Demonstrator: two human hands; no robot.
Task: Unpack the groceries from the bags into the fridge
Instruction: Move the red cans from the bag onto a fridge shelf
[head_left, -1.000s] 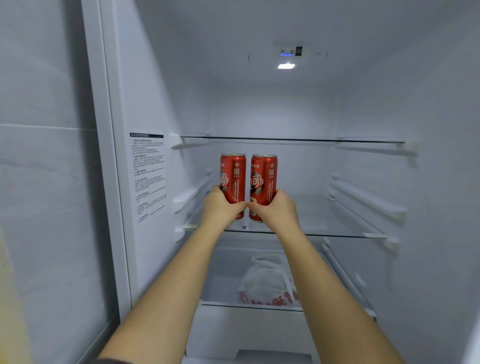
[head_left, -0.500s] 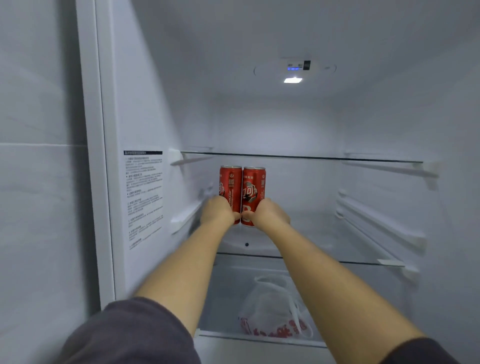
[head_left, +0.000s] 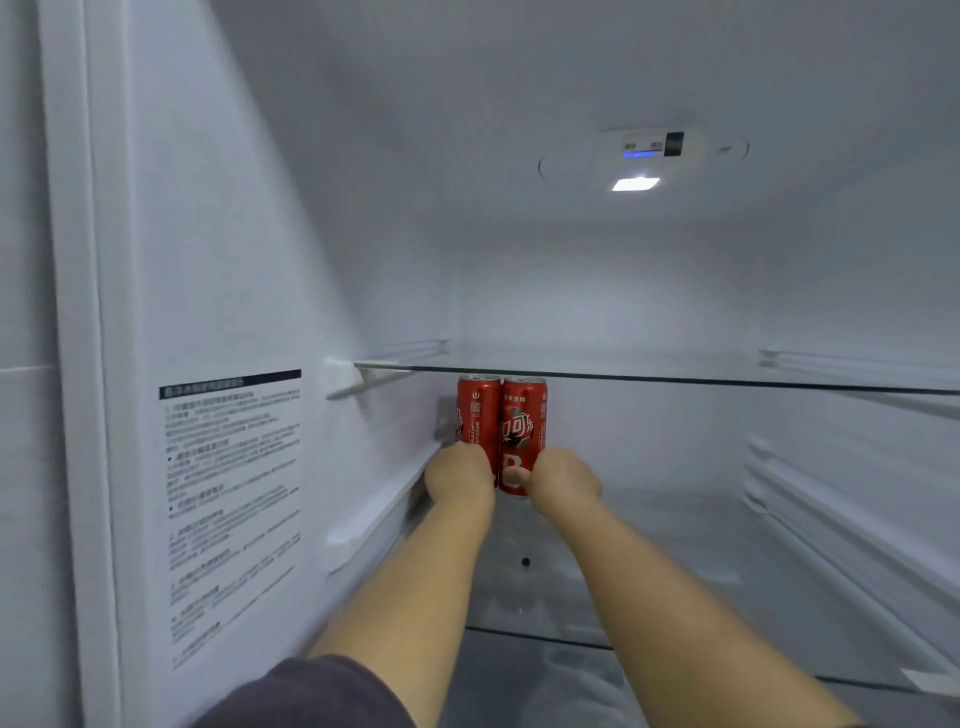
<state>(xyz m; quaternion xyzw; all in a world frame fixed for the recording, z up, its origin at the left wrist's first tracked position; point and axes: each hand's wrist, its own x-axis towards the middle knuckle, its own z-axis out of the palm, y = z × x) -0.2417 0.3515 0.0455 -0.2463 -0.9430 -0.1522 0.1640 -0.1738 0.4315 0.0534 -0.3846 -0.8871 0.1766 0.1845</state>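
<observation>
Deep inside the white fridge (head_left: 260, 234), beneath its upper glass shelf (head_left: 675, 378), the left hand (head_left: 460, 475) grips the left red can (head_left: 478, 410) and the right hand (head_left: 563, 480) the right red can (head_left: 523, 421), the cans touching, their bases hidden, the wall sticker (head_left: 231, 514) too blurred to read.

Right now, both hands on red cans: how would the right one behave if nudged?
The right can is tall and slim, so a high nudge would probably tip it. It looks rigid: the right hand grips it low, no visible dent. Tipped, it would likely roll.
</observation>
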